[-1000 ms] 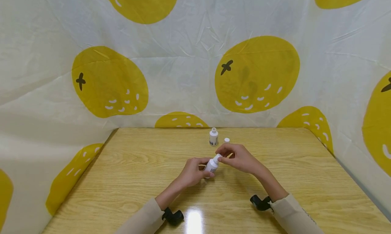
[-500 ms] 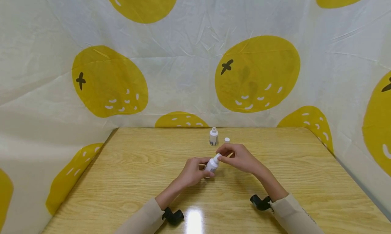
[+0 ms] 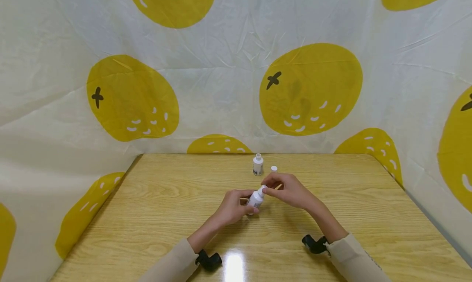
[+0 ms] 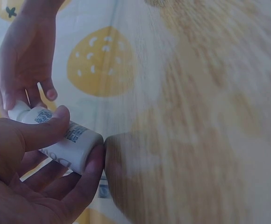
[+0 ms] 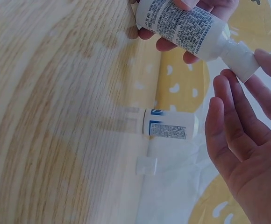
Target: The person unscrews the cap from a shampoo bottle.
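Note:
A small white bottle (image 3: pixel 255 199) with printed text is held tilted, its top leaning toward the right. My left hand (image 3: pixel 232 208) grips its body, thumb on one side and fingers around the other. In the left wrist view the bottle's base (image 4: pixel 91 151) is right at the tabletop. The thumb and index finger of my right hand (image 3: pixel 289 190) pinch the white cap (image 5: pixel 240 61) at the bottle's neck. In the right wrist view the other fingers of that hand extend below the cap.
Farther back stands a second white bottle (image 3: pixel 258 166), upright, with its threaded neck uncovered. A loose white cap (image 3: pixel 274 169) sits to its right, partly behind my right hand. The wooden table (image 3: pixel 177 192) ends at a hanging cloth (image 3: pixel 217 98) printed with yellow fruit.

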A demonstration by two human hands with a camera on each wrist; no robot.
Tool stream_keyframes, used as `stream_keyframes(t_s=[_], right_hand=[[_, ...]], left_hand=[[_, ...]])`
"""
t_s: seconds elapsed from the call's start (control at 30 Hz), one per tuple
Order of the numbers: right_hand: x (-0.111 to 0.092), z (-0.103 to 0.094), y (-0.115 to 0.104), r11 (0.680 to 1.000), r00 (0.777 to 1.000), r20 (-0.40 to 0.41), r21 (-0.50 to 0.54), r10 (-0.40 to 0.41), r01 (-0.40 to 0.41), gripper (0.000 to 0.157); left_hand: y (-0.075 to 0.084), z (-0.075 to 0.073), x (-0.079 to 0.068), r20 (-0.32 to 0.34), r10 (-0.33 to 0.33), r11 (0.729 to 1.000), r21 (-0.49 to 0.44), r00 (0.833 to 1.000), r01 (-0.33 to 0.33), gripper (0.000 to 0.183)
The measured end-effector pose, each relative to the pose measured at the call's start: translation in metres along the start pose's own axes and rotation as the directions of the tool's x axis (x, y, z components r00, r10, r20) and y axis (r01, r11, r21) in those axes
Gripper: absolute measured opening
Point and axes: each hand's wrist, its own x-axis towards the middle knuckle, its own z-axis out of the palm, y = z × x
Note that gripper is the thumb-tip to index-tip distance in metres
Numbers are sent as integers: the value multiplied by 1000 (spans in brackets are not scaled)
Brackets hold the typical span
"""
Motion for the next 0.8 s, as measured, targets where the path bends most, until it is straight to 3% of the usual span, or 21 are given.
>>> stream_keyframes(t_s=[0.23, 0.43, 0.8], right_hand=[[0, 0, 1, 1000, 1000, 5, -7, -15, 15, 24], [1, 0, 1, 1000, 1000, -12, -17, 1, -1, 18], [0, -1, 2, 1000, 1000, 6, 4, -14, 14, 21]], left_hand=[[0, 0, 0, 0, 8, 1000, 2, 1000, -8, 45], [1, 0, 0, 1, 9, 1000, -1, 1000, -9, 44], [1, 0, 0, 5, 13, 1000, 3, 1000, -13, 44]])
